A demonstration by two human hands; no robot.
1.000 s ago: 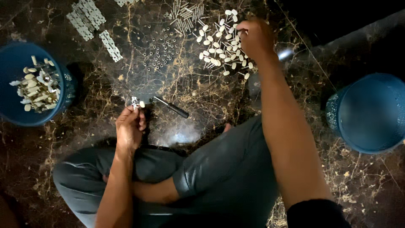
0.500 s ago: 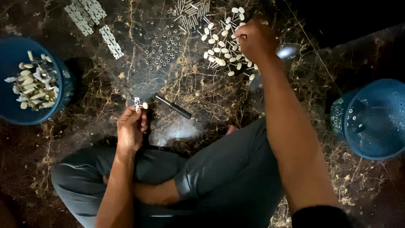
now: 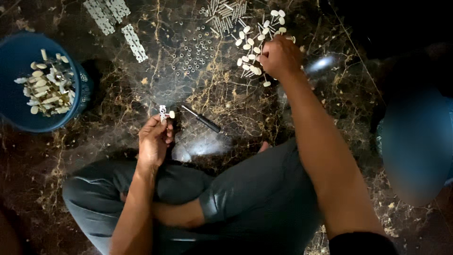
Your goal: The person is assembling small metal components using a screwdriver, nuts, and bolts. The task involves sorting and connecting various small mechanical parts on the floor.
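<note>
At two o'clock, right hand (image 3: pixel 281 57) pinching among loose white oval caps (image 3: pixel 252 47), liable to scatter them; left hand (image 3: pixel 153 141) fingers clamped on small metal-and-white part (image 3: pixel 164 113).

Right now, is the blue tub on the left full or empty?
Partly filled. The blue tub stands upright on the floor, with a loose heap of small white pieces covering part of its bottom; the rest of its inside shows bare blue.
</note>
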